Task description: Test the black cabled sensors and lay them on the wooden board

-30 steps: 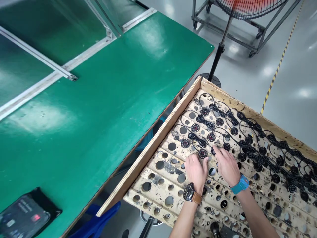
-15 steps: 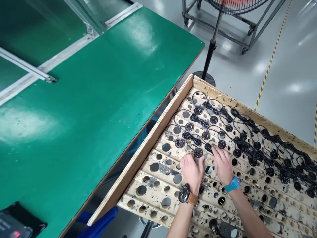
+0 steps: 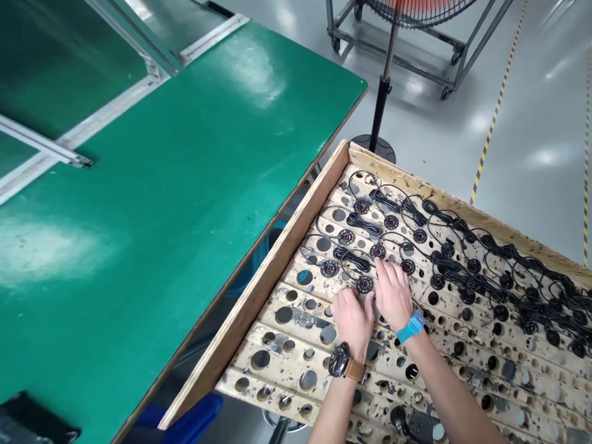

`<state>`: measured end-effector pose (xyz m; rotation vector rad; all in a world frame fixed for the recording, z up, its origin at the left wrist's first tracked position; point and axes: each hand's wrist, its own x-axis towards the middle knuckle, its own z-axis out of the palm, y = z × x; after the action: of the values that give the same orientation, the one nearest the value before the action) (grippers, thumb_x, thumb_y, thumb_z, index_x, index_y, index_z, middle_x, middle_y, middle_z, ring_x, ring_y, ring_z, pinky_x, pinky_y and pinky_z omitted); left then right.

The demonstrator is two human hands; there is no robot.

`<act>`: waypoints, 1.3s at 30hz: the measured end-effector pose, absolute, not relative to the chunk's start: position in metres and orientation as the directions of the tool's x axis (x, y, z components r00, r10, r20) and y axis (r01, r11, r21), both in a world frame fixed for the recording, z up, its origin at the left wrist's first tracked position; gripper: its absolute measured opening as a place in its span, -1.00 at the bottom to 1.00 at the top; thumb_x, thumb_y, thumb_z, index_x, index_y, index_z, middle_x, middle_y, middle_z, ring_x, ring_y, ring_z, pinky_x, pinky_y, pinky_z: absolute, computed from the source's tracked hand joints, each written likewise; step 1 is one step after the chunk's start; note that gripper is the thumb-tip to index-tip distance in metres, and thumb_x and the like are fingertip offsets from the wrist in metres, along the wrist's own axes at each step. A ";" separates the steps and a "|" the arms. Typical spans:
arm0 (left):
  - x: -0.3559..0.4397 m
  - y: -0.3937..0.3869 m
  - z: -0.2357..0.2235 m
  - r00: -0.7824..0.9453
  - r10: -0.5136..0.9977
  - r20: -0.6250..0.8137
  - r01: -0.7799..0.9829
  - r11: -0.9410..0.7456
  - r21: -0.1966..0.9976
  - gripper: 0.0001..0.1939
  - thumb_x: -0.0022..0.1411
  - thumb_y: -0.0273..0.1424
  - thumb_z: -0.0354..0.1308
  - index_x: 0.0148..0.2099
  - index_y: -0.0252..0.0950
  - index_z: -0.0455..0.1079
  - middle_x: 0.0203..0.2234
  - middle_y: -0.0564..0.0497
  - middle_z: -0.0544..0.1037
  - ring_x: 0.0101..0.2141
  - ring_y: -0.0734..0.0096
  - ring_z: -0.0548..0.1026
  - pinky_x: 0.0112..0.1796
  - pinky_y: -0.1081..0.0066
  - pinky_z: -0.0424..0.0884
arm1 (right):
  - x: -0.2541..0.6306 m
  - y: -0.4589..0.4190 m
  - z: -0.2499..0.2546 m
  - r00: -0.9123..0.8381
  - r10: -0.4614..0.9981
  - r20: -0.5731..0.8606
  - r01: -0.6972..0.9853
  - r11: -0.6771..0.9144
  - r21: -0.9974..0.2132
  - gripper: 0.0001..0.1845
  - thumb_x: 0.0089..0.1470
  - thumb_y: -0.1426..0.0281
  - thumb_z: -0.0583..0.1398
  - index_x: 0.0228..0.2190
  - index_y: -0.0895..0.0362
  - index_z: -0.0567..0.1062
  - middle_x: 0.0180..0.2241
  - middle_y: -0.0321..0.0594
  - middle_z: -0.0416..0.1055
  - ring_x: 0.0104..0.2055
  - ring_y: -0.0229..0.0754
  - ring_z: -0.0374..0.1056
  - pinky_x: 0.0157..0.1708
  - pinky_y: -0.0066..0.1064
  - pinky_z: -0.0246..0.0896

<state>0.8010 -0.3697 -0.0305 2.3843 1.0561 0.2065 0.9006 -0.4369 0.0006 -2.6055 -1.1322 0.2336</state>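
My left hand [image 3: 351, 319] rests on a wooden board [image 3: 296, 361] full of round holes. Its fingers are bent down and its thumb is held away from them, with nothing visible between. Just beyond it lies a round black disc [image 3: 364, 284] with a thin cable. Close on the right, my right hand [image 3: 393, 293] has its fingers together over the board, covering that disc's cable coil; the fingertips reach near another black disc [image 3: 378, 251]. Neighbouring are a further disc [image 3: 328, 268] and a tied black cable coil [image 3: 351, 258].
Several more discs and a tangle of black cables [image 3: 522, 290] spread over the board's right. A raised wooden rim [image 3: 263, 296] borders it. Beyond are a green table [image 3: 198, 185], a pedestal fan [image 3: 383, 92] and a wheeled metal frame [image 3: 425, 68].
My right hand has moved left and forward, closer to my left hand, and now covers the cable coil at its fingertips. My left hand stays by the same disc. The camera view has shifted slightly.
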 end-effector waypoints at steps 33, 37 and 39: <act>0.799 -0.372 -0.035 0.687 0.726 -0.043 0.601 -0.533 0.596 -0.76 0.35 -0.16 0.04 -0.25 -0.22 0.22 -0.38 -0.06 0.38 -0.32 0.15 0.36 -0.22 0.19 0.31 | 0.897 -0.532 -0.016 0.818 0.575 0.004 0.530 -0.752 -0.391 -0.52 0.33 0.22 0.03 0.18 0.15 0.34 0.01 0.02 0.40 0.07 0.04 0.27 0.07 -0.05 0.25; 0.798 -0.372 -0.038 0.688 0.725 -0.032 0.590 -0.533 0.606 -0.78 0.33 -0.18 0.06 -0.25 -0.22 0.21 -0.38 -0.05 0.36 -0.30 0.14 0.37 -0.21 0.19 0.31 | 0.909 -0.527 -0.018 0.781 0.624 -0.025 0.546 -0.701 -0.459 -0.61 0.34 0.30 -0.01 0.08 0.13 0.43 -0.06 -0.02 0.41 0.02 0.01 0.31 0.03 -0.11 0.29; 0.799 -0.373 -0.038 0.689 0.724 -0.032 0.592 -0.537 0.601 -0.78 0.32 -0.18 0.07 -0.25 -0.21 0.20 -0.38 -0.06 0.36 -0.30 0.14 0.36 -0.21 0.18 0.30 | 0.911 -0.528 -0.019 0.777 0.630 0.003 0.558 -0.686 -0.466 -0.64 0.34 0.34 -0.01 0.04 0.11 0.45 -0.05 -0.04 0.39 0.03 0.00 0.30 0.05 -0.13 0.28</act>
<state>0.7989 -0.3731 -0.0382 2.3111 1.0057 0.2945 0.9109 -0.5280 -0.0189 -2.5211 -0.8942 0.2179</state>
